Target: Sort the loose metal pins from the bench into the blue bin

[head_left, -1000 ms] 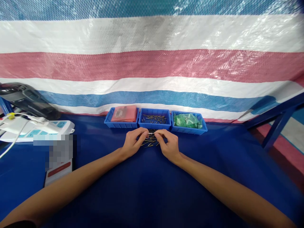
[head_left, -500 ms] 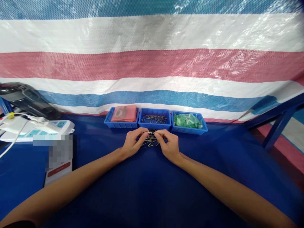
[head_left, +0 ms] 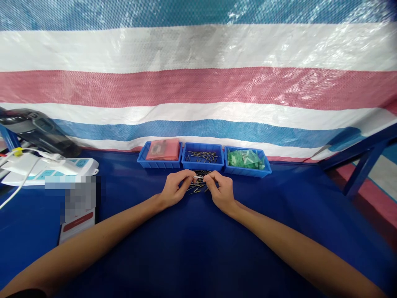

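My left hand (head_left: 176, 188) is closed in a pinch on a small, slender silvery piece (head_left: 197, 177). Opposite it, my right hand (head_left: 220, 190) has thumb and forefinger pressed together at the other end of that piece. Its exact kind is too small to make out. Below and behind the fingertips, a loose pile of thin dark and brass-coloured metal pieces (head_left: 195, 191) lies on the blue table (head_left: 192, 248). Just beyond it stands a blue bin (head_left: 203, 166) with several similar thin pieces inside.
A left bin (head_left: 159, 164) holds red plastic bags (head_left: 164, 150); a right bin (head_left: 248, 170) holds green bags (head_left: 245, 159). At the left are a power strip (head_left: 89, 166) with cables, a dark bottle (head_left: 52, 132) and a partly blurred box (head_left: 77, 225). A striped sheet (head_left: 198, 87) hangs behind.
The view has shifted very slightly. The fingertips of both hands have turned a little around the silvery piece, which now shows more clearly between them; both hands stay over the pile.
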A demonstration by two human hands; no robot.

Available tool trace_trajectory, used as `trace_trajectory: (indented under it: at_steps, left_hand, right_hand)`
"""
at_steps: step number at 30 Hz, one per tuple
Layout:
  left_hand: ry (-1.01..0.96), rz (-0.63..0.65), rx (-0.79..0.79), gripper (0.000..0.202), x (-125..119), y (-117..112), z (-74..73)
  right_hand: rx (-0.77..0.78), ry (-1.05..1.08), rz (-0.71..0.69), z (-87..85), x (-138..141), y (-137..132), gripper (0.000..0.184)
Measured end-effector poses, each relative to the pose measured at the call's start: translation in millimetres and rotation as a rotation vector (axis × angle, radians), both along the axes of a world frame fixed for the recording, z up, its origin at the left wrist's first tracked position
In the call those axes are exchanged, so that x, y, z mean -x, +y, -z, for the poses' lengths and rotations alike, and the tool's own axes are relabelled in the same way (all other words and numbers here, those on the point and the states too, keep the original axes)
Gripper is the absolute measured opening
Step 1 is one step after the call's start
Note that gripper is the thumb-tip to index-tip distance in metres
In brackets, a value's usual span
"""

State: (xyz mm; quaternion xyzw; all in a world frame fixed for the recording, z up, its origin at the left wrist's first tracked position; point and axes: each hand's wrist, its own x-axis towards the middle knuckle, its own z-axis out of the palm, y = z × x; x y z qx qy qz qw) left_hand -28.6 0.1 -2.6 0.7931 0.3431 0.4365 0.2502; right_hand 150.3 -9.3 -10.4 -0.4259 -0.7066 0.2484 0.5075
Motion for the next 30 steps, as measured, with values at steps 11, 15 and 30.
trace_trajectory:
  at_steps: [11, 15, 30]
  left_hand:
    - [0.03, -0.14, -0.118, 0.011, -3.1, 0.6, -0.4]
    - [0.002, -0.128, -0.168, 0.009, -2.6, -0.1, -0.9]
    - [-0.19, -0.043, 0.017, 0.018, 1.4, -0.4, 11.7]
  right_hand:
    - [-0.008, -0.119, -0.055, -1.6, 1.9, 3.5, 0.043]
    - [-0.019, -0.166, -0.082, 0.5, 2.9, 6.6, 0.047]
    - [-0.035, -0.143, -0.103, 2.1, 2.9, 5.6, 0.044]
